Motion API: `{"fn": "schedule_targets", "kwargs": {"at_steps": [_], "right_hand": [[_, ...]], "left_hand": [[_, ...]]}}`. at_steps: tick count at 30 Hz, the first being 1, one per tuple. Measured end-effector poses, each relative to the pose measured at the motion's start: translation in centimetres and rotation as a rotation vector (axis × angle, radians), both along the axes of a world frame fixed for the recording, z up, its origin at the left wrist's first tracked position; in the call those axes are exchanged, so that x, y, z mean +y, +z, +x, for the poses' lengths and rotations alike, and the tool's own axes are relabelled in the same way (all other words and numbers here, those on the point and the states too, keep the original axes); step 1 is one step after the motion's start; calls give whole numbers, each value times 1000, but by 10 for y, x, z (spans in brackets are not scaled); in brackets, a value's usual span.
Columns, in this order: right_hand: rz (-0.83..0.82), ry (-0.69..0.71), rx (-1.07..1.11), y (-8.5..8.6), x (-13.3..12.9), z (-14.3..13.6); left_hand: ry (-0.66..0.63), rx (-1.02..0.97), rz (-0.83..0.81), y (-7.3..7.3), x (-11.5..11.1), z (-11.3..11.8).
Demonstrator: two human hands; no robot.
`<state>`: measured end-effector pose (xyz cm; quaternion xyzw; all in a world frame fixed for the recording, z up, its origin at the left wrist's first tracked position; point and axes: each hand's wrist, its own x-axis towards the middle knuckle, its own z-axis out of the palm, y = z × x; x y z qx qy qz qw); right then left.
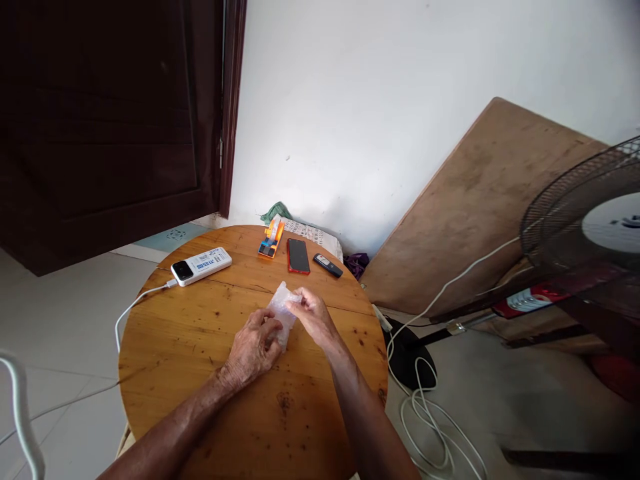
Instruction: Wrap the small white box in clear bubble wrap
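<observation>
1. The left hand (255, 347) grips the lower part of a clear plastic bag (283, 313) at the middle of the round wooden table (200, 347).
2. The right hand (313, 313) pinches the bag's top edge.
3. Toward the table's far edge lie a white power bank (201, 265), an orange tape dispenser (271, 240), a red phone (299, 255) and a small dark remote (328, 265).

A small clear plastic bag (283, 312), thin, crumpled and whitish, sits above the middle of the round wooden bench (200, 333). Its lower part is pinched under the left hand (255, 347), its upper edge held by the right hand (313, 312).
</observation>
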<state>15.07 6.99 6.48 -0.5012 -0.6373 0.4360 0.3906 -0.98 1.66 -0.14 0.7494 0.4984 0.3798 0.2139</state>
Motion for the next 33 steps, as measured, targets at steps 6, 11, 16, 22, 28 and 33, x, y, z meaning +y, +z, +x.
{"fn": "schedule_targets", "kwargs": {"at_steps": [6, 11, 16, 22, 28, 33], "right_hand": [[196, 6, -175, -4, -35, -6], [395, 30, -246, -17, -58, -9], [584, 88, -350, -34, -69, -5], [712, 61, -489, -43, -76, -3], [765, 29, -646, -52, -85, -5], [782, 14, -722, -64, -86, -7]], "left_hand": [[70, -60, -54, -1, -2, -1], [130, -158, -91, -1, 0, -2], [37, -250, -37, -8, 12, -10], [-244, -369, -103, -11, 21, -20], [-333, -357, -180, -4, 21, -30], [-371, -351, -211, -8, 21, -31]]}}
